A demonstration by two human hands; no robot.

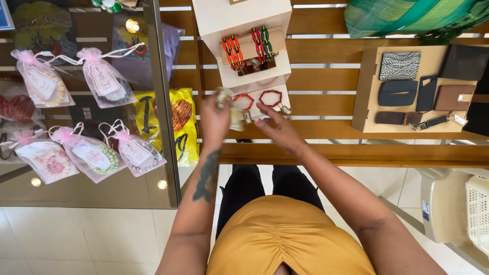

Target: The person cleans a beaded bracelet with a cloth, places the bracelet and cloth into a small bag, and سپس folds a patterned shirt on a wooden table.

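Mustard-yellow fabric of the person's top (285, 239) fills the bottom centre of the frame, with both bare forearms reaching up from it toward a slatted wooden shelf (356, 153). At centre frame, the left hand (215, 119) (its forearm bears a dark tattoo) is closed around a small pale, crumpled item (224, 95); what it is cannot be told. Just to its right, the right hand (277, 130) lies with fingers extended, fingertips pinching a small tag (248, 117) at the lower edge of a white stepped display stand (239, 18). Two red beaded bracelets (257, 99) lie on the stand's lowest step, just above both hands. Higher on the stand, orange, red and green bracelets (249, 48) wrap a tan cushion. At left, behind glass, pink organza pouches (97, 150) hold beaded bracelets. At right, a pale board (368, 91) carries dark wallets and purses (407, 91).
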